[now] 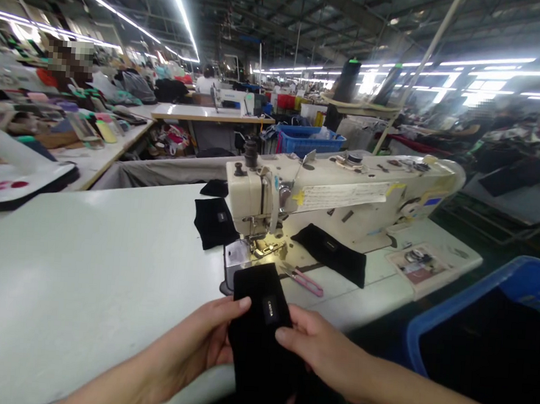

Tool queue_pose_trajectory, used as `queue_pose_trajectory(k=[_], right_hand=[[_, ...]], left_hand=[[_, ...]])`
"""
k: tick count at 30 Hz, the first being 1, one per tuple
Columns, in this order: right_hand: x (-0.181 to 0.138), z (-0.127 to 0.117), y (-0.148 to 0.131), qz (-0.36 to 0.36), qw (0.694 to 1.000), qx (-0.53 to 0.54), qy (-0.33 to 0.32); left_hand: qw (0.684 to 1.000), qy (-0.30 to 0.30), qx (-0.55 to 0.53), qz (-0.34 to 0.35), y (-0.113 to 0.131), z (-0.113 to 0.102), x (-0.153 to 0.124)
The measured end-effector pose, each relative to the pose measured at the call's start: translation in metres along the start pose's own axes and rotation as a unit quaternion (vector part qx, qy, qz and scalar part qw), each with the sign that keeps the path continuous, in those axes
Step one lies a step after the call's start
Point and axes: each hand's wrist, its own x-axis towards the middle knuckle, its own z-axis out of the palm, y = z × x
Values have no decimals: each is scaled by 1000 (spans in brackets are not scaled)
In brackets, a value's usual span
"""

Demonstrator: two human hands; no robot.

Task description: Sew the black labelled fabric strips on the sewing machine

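A black fabric piece (262,290) with a small label lies over the front edge of the white table (87,264), just before the needle of a cream sewing machine (334,197). My left hand (197,344) grips its left edge, thumb on top. My right hand (320,345) pinches its right edge near the label. Both hands are closed on the cloth.
Pink-handled snips (304,280) lie right of the needle plate. More black pieces lie under the machine arm (333,251) and left of the machine head (214,222). A blue bin (474,300) with dark cloth stands at my right. Other workstations and people fill the background.
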Motion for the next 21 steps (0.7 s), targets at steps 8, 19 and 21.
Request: queue_pose_trajectory(k=[8, 19, 21], right_hand=[[2, 10, 6, 61, 996, -28, -58], [19, 9, 32, 146, 985, -25, -84], [21, 10, 31, 161, 983, -40, -76]], left_hand=[[983, 77, 166, 33, 62, -21, 35], [787, 127, 526, 297, 82, -30, 71], [764, 149, 540, 319, 75, -31, 75]])
